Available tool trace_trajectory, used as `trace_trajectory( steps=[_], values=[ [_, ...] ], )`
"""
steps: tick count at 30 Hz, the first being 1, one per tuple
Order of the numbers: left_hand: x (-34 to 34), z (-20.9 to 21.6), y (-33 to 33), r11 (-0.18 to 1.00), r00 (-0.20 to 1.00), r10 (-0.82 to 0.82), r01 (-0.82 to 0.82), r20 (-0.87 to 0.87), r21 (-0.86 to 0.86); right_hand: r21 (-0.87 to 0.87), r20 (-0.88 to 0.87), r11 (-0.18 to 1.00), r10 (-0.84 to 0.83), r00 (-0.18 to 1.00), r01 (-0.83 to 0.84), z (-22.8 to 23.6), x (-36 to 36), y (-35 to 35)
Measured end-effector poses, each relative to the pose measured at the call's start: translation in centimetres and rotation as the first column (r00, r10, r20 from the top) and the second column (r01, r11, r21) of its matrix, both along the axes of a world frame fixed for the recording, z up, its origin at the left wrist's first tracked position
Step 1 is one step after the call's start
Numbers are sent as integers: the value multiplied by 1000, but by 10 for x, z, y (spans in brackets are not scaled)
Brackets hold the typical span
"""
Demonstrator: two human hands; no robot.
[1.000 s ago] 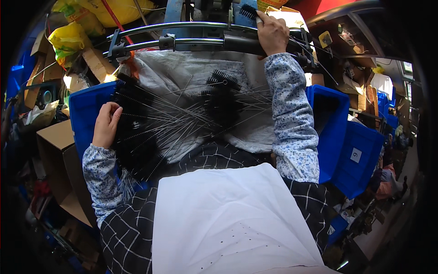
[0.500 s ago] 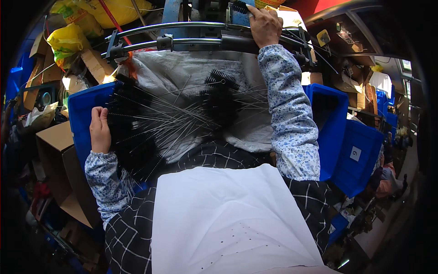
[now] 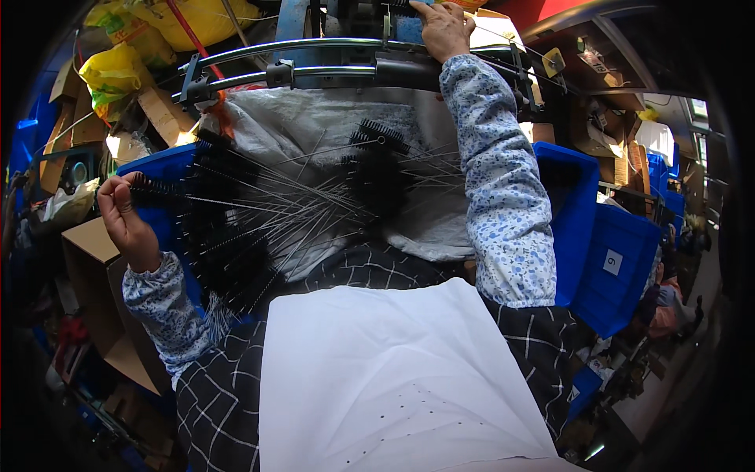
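over the last second, the left hand (image 3: 126,216) had moved outward from the edge of the brush pile (image 3: 224,212), and a single brush (image 3: 157,186) now reached from its fingertips back toward that pile, over the left blue bin (image 3: 149,164). on the right, the right hand (image 3: 446,33) had slid farther up and to the left along the machine, and the brush end (image 3: 403,9) beside it now showed only in part, at the top edge of the view. taken together, this suggested that one brush was being drawn apart from the rest while another was being attended to at the machine.

the left fingers were curled and drawn together with the thumb, seemingly clamped on the near end of the single brush. the pile lay just to the right of that hand, its bristled ends bunched and its thin wire stems spreading rightward over a pale sheet (image 3: 283,118) toward a second brush cluster (image 3: 379,177), near the middle. above these ran the metal rails (image 3: 338,44). beyond them, the right hand's forefinger stretched leftward to the brush end; whether the fingers were clamped on it or only touching, i could not tell.
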State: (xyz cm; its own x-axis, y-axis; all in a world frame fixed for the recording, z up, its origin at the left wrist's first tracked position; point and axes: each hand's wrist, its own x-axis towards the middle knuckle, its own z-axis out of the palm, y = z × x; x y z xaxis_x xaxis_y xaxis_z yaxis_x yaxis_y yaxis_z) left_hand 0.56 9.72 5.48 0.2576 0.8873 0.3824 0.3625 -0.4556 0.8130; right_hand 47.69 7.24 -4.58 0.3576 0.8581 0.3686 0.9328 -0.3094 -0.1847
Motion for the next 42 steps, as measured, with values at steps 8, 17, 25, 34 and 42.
trace_trajectory(
  steps=[8, 17, 25, 34, 42],
  values=[
    [-15, -15, 20, 987, 982, 153, -158, -111, -38, 7, 107, 979, -202, 974, 202, 1, 6, -38],
    [-28, 40, 17, 983, 958, 64, -108, 279, 146, 132, -125, 987, -74, 989, 90, 2, -14, -26],
    [-80, 73, 14, 963, 732, -127, 254, 669, -96, 109, -125, 986, -114, 986, 128, 8, -38, -12],
    [-21, 54, -7, 979, 841, 6, 106, 541, -175, 23, -172, 986, -160, 972, 166, 34, -88, 14],
    [2, 41, -12, 982, 861, -4, 99, 509, -159, 15, -80, 993, -116, 990, 117, 9, -47, -5]
  ],
)
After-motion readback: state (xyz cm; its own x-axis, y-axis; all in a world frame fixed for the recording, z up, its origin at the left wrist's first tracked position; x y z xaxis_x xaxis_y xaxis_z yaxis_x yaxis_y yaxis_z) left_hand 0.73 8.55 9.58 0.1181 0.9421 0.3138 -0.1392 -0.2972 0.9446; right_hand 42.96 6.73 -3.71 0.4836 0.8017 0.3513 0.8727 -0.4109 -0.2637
